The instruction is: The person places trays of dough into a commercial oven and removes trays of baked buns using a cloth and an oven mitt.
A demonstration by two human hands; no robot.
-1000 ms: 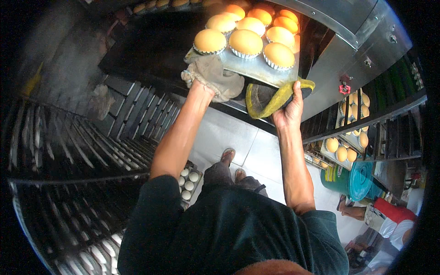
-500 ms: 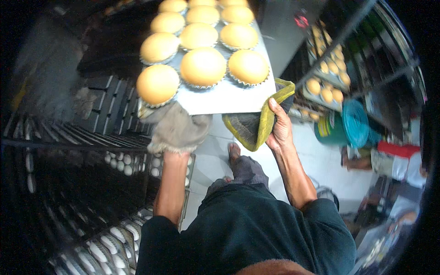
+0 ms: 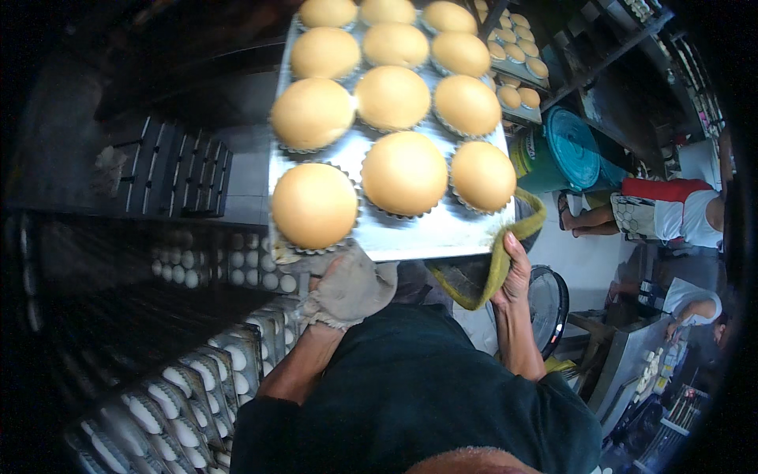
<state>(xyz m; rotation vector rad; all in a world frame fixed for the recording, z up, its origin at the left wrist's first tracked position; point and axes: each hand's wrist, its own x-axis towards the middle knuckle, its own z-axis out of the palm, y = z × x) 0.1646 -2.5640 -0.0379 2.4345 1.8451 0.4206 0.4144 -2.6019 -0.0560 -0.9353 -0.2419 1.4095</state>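
Observation:
A metal baking tray (image 3: 407, 240) loaded with rows of round golden cakes (image 3: 404, 172) in fluted foil cups is held up in front of my chest. My left hand (image 3: 351, 291), wrapped in a worn grey cloth mitt, grips the tray's near left corner; the mitt hides most of its fingers. At the near right corner, my right hand (image 3: 513, 272) is closed around a dark pot holder (image 3: 471, 286) with yellow-green edging, pressed against the tray. Its thumb shows on top, while the other fingers are mostly hidden.
Racks with trays of pale dough pieces (image 3: 181, 399) stand close on my left. Beyond the tray's right side are a rack of baked cakes (image 3: 513, 49) and a teal lidded bucket (image 3: 570, 146). Two other people are at the right, one beside a work table (image 3: 632, 359).
The tray has come closer to my body, and sits lower and farther right in the picture. Both hands keep hold of it. The surroundings have shifted as my view turned.

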